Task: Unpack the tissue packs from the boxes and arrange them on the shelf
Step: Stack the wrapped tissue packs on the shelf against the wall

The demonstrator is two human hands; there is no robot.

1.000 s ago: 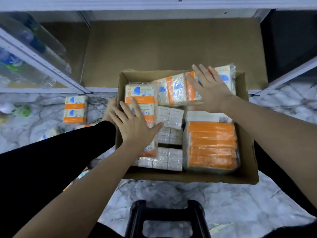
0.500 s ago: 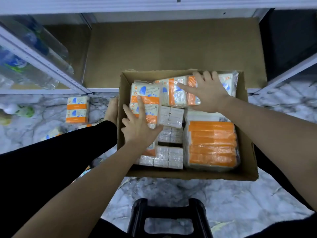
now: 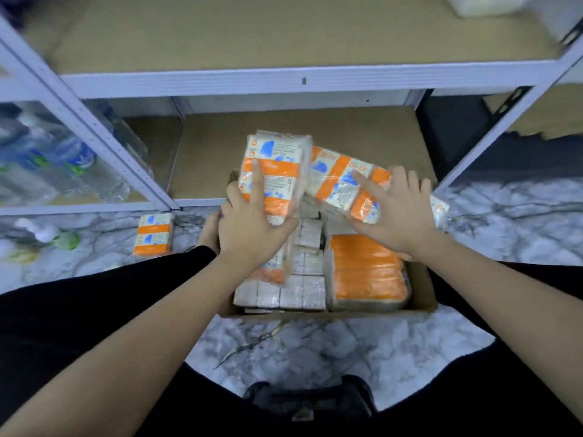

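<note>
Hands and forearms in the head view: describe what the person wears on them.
Nothing is worn on either. The left hand and right hand are bare, with no gloves, rings, watch or wristbands showing. Both forearms are uncovered as far as the frame's lower edge, so no sleeves appear. The black clothing under the arms covers the legs, not the arms.

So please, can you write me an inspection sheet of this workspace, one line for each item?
Surface: marble-pattern floor; bare brown bottom shelf behind the box.
Job's things: open cardboard box of tissue packs; an orange pack lies at its right.
Clutter: one tissue pack on the floor, left; black stool near the camera.
Fingers: left hand grips a lifted pack; right hand grips a tilted pack.
Cables: nothing seen.
Surroundings: water bottles on the left shelf.
</note>
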